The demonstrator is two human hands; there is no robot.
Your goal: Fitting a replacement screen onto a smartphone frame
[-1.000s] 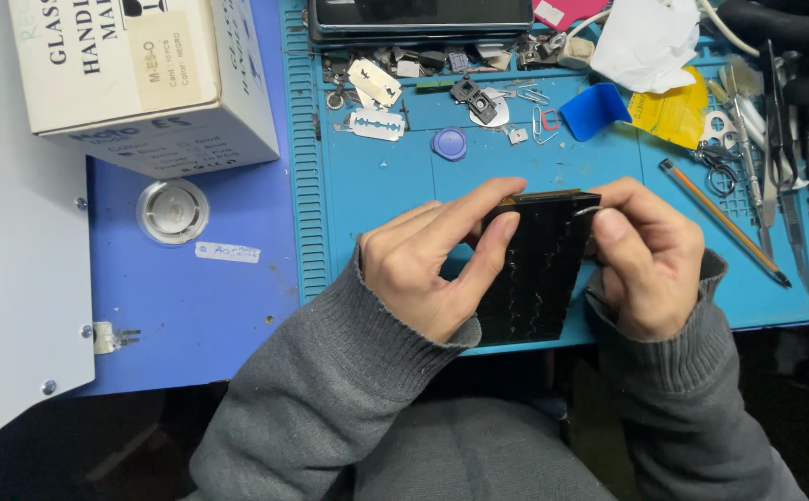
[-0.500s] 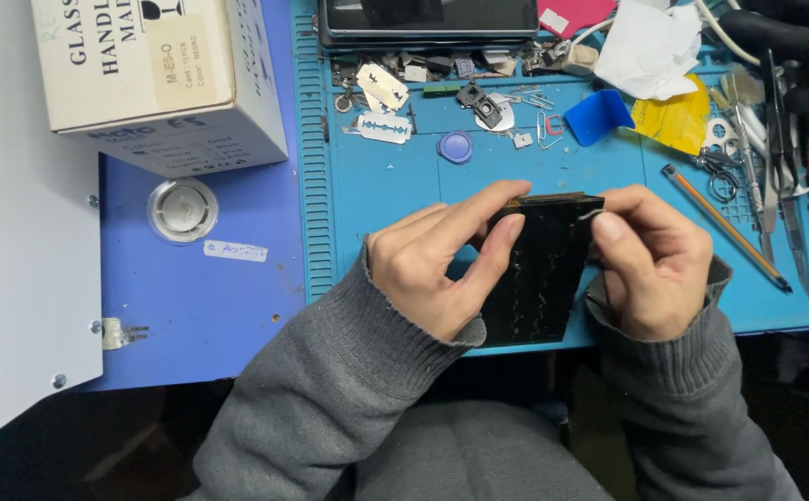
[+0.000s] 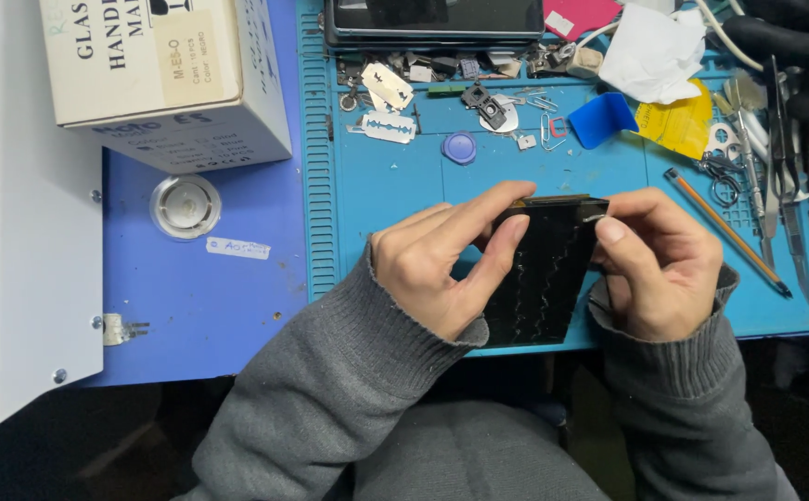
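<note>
2 hands on 1 black panel, rest of bench idle. Scanning left to right:

White sheet-metal cover (image 3: 15, 232) lying far left, well apart from the work. Cardboard box (image 3: 159, 79) sitting at top left, beside it a round metal disc (image 3: 185, 206) on the blue bench top (image 3: 210, 306).

Teal work mat (image 3: 377, 176) carrying 2 razor blades (image 3: 386, 107), a small purple cap (image 3: 459, 147) and loose small parts, all pushed to the far edge, probably leaving the near part for handling.

Left hand (image 3: 442, 264) closed around the black panel (image 3: 544, 278): thumb and fingers pinching its left edge and upper corner, likely steadying it. Panel held between both hands, just above the mat's near edge, tilted so the top leans right.

Panel looking glossy black, rectangular, flat and thin, with faint wavy vertical streaks across the face; a thin yellowish strip showing along the top edge.

Right hand (image 3: 660, 269) gripping the panel's upper right corner, thumb pressing near a small pale tab there; what exactly sits under the thumb too small to tell.

Further right: blue plastic scraper (image 3: 601, 119), yellow cloth (image 3: 678, 121), crumpled white tissue (image 3: 650, 51), pencil (image 3: 725, 232), tweezers and picks (image 3: 785, 167) lined up at the edge, presumably within easy reach.
</note>
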